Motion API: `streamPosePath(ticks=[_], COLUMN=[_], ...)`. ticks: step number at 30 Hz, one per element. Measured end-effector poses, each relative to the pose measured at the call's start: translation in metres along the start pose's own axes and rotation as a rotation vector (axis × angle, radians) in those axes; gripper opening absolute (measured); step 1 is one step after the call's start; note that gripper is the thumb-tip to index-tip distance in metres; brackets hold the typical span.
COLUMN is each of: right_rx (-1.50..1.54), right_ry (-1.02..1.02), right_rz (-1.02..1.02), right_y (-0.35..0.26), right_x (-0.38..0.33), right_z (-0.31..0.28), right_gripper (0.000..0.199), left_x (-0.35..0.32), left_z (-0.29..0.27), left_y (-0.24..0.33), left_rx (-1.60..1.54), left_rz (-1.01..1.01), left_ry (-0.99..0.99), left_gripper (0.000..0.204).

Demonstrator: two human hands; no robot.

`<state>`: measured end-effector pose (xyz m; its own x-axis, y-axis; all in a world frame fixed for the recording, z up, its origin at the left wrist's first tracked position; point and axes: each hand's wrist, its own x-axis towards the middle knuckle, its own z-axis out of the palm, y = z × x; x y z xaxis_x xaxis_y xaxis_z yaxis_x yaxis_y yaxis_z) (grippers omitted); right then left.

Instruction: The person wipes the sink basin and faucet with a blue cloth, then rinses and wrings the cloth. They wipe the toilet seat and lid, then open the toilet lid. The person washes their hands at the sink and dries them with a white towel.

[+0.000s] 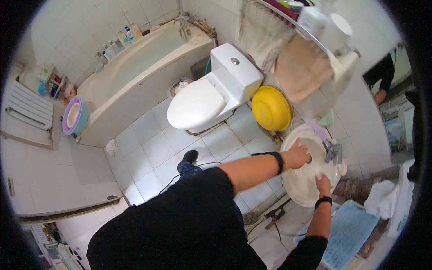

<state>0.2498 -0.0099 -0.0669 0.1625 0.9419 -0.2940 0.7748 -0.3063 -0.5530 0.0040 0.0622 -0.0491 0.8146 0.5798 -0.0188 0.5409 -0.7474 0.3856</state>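
Observation:
Both my hands are over a cream washbasin (294, 191) at the right. My left hand (295, 155) reaches over the basin's far side, near the drain, with its fingers apart and nothing seen in them. Closer to me, my right hand (323, 185) is low over the bowl, its fingertips parted; no held thing shows there. A metal faucet (333, 152) stands on the basin's right rim, apart from both hands. On the rim beyond it lies a pale purple item (316, 129) whose kind I cannot make out. Dark bands circle both wrists.
A yellow plastic basin (271, 108) leans between the washbasin and a white toilet (196, 104). Towels (302, 67) hang from a rack above. A bathtub (96, 114) runs along the far wall. Below the washbasin is a blue mat (350, 234). A dark cable crosses the tiled floor (153, 148).

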Motion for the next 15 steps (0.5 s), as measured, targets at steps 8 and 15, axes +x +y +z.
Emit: streamPosePath(ticks=[8,15], right_rx=[0.936,0.957], right_ry=[-0.381,-0.485], right_rz=[0.196,0.229], right_y=[-0.129,-0.232], right_x=[-0.023,0.024], right_z=[0.089,0.151], right_gripper=[0.046,0.046], left_x=[-0.242,-0.511], left_z=[0.009,-0.051], left_y=[-0.302,-0.483], left_rx=[-0.22,-0.042], left_rz=[-0.251,-0.968], left_ry=[0.048,0.043], left_gripper=[0.029,0.03])
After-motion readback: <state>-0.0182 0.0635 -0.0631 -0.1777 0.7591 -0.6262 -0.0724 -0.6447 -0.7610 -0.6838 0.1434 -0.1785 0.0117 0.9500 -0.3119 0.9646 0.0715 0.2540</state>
